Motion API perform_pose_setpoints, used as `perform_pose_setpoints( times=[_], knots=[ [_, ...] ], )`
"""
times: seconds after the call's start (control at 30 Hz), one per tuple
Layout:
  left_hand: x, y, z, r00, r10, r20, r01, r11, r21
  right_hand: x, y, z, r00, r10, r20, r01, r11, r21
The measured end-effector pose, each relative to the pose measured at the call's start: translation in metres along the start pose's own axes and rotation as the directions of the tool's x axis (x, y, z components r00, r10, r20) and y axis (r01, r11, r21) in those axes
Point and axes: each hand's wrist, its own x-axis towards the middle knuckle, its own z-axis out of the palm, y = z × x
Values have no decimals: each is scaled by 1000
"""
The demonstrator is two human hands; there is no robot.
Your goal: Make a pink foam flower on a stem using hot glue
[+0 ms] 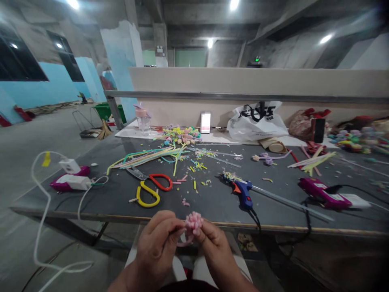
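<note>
Right now both hands sit just in front of the counter [91, 215] edge, low in view, over the lap. Left hand [158, 245] has fingers curled in, pinching the side of a small pink fuzzy flower [193, 223]; right hand [212, 243] pinches it from the other side, thumb pressed to the fluffy head. A thin pink stem loop hangs under it between the hands. The flower is held in the air, not resting on the counter.

Risks, as judgement: the grip is fingertip only on a soft, springy piece, so a twist pulled too hard could likely unwind the coils or flatten the petals. If either pinch slips, the flower probably drops to the lap or floor, since nothing lies beneath it.

The blue glue gun [244, 192] lies near the right hand with its cord trailing off the edge; a careless elbow might snag it. Scissors [150, 187] with red and yellow handles lie just beyond the left hand, blades pointing away. Loose coloured scraps [197, 166] litter the counter and could stick to the fuzz.
</note>
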Motion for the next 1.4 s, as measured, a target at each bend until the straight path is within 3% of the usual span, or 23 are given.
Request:
perform_pose_setpoints(
  times=[0.23,0.47,1.0,1.23,1.33,1.4],
  knots=[
    [0,2,2,999,43,19,-43,999,22,2,-1,0,990,-133,38,137,984,-112],
    [6,5,4,993,-64,103,75,992,-104,2,2,2,995,-101,2,101,989,-105],
    [-5,-2,5,988,93,122,-96,995,12,1,-3,2,990,-139,29,142,981,-136],
    [-4,-4,5,972,84,221,-88,996,5,-1,2,3,994,-110,1,110,990,-91],
    [-2,-2,0,976,93,197,-92,996,-15,-3,6,2,996,-85,12,86,994,-73],
    [-1,-1,-6,990,73,116,-76,997,17,-3,6,1,998,-68,1,68,995,-73]
  ],
)
